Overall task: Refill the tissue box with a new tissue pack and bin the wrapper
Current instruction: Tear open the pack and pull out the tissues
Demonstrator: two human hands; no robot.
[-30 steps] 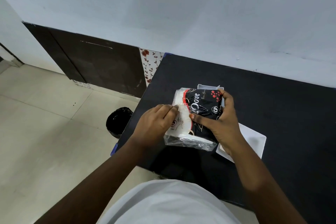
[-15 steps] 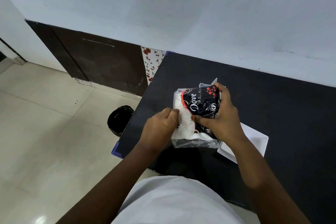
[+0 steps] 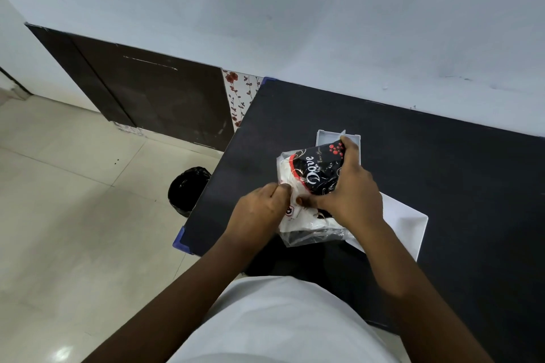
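The tissue pack (image 3: 312, 178), in a black, white and clear wrapper with red dots, is held tilted above the black table (image 3: 442, 186). My right hand (image 3: 351, 188) grips its black side from the right. My left hand (image 3: 259, 209) pinches the white part of the wrapper at the left. Behind the pack lies the white tissue box (image 3: 327, 136), mostly hidden by it. A flat white lid or tray (image 3: 404, 224) lies on the table under my right wrist.
A bin with a black liner (image 3: 188, 188) stands on the tiled floor left of the table. A dark panel leans along the wall behind it. Blue corner guards (image 3: 180, 242) mark the table's left corners.
The pack has been lifted and tilted up toward its right end, and both hands have closed in on the middle of the wrapper. The wrapper bunches more at the left.
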